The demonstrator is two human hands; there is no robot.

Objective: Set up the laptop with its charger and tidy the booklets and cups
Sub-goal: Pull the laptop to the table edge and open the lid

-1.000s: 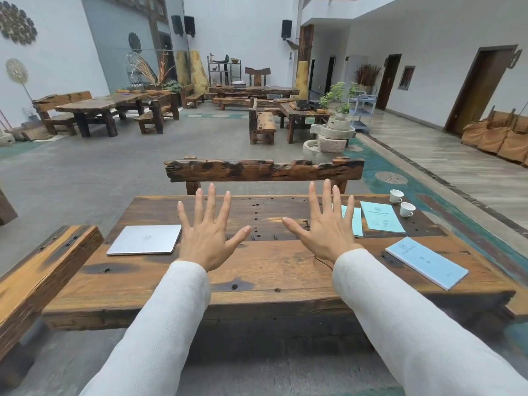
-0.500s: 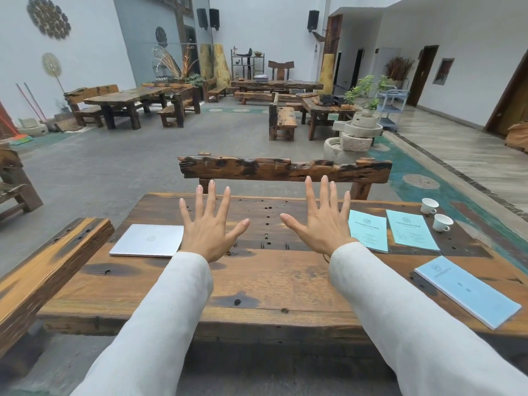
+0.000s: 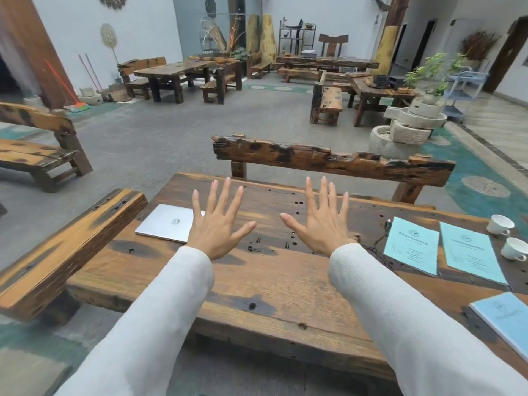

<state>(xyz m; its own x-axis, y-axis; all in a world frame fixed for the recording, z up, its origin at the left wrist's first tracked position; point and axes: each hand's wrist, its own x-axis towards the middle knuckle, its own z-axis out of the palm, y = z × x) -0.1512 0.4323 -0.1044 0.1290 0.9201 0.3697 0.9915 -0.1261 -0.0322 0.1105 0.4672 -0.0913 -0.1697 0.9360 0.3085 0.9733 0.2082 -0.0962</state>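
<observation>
— Nearest, what do you see?
— Both sleeves stretched out; left hand (image 3: 215, 233) and right hand (image 3: 320, 227) spread flat, holding nothing, same as a moment ago.
— Anything changed?
— Only the head has turned left. Closed laptop (image 3: 165, 222) past the left hand, charger cable (image 3: 380, 247) by the booklets (image 3: 411, 246), cups (image 3: 500, 224) furthest right. I'd say nothing's started.

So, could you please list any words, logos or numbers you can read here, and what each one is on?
Nothing here can be quoted as text.
Laptop: round logo on the shut lid, letters blurred.
Two teal booklets: an emblem with a title line and small print, all too blurred to read.
Blue booklet: emblem and title, unreadable.
Two white cups: no marking visible.
</observation>
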